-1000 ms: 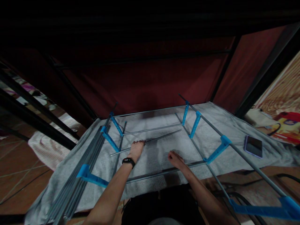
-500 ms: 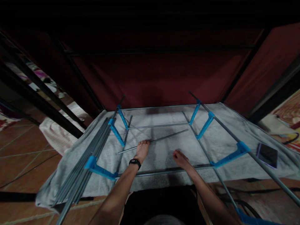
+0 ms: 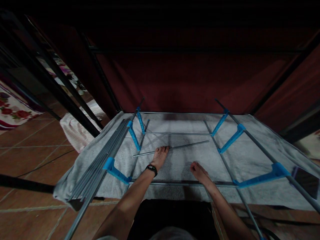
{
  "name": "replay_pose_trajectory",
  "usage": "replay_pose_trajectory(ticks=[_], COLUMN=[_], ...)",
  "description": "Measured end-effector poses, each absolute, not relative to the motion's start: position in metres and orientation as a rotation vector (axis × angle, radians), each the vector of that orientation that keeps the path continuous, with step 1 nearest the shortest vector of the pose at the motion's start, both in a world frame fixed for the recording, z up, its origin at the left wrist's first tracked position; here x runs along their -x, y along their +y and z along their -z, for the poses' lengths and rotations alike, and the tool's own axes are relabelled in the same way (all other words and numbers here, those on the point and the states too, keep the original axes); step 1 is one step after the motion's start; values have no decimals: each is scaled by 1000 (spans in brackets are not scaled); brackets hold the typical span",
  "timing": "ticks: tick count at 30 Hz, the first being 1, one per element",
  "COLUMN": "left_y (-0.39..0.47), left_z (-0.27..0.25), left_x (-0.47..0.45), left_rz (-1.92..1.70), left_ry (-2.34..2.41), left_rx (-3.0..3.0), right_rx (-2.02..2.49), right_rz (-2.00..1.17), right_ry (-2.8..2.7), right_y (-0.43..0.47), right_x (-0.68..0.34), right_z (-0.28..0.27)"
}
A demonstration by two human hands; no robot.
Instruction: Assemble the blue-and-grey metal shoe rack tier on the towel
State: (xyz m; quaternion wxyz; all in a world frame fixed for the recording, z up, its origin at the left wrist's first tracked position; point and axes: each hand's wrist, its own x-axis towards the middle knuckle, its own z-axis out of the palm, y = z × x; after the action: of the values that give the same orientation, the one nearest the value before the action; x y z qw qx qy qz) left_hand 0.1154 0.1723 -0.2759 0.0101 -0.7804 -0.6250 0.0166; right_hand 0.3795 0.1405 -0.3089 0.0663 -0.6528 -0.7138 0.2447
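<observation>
My left hand [image 3: 160, 158], a dark band on its wrist, is closed over a loose thin metal rod [image 3: 188, 145] that lies slantwise above the grey cloth [image 3: 175, 168]. To its right, my right hand [image 3: 199, 172] is curled into a fist near the front crossbar [image 3: 172, 183]; whatever it may hold is hidden. Around both hands lies a frame of grey metal tubes joined by blue plastic brackets, among them a front left bracket [image 3: 116, 171] and a front right bracket [image 3: 262, 176].
A bundle of several grey tubes [image 3: 100, 160] lies along the cloth's left side. At the far right is a dark phone-like device [image 3: 306, 181], partly behind a tube. Dark posts [image 3: 52, 83] and a striped cloth [image 3: 75, 130] stand left, above a tiled floor [image 3: 32, 160].
The view has turned left, so everything sits further right in the picture. My left hand stays on the rod, which has barely moved. My right hand is still curled near the front crossbar.
</observation>
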Motion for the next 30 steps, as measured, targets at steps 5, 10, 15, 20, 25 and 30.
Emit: replay_pose_trajectory(ticks=[5,10,15,20,25,30], left_y=[173,177,176,166,160,161], left_z=[282,282,278,282,286,287], left_x=[-120,-126,-127,-124,-122,-121], left_rz=[-29,-38,-48,-25,-13,-50], left_ry=[-1852,-1811,-1812,-1782,-1764,-1753], left_rx=[2466,2501,2505,2503,2520,2511], right_rx=[1981,1983,1981,1970,1982,1972], right_rz=[-713,-716,-669,-667,-647,-652], right_ry=[-2158,-2164,-2148,-2153,-2159,-2172], right_y=[140,140,141,142,141,141], right_x=[-378,-378,-378,-378,-378,-378], right_z=[307,309,314,317,318,318])
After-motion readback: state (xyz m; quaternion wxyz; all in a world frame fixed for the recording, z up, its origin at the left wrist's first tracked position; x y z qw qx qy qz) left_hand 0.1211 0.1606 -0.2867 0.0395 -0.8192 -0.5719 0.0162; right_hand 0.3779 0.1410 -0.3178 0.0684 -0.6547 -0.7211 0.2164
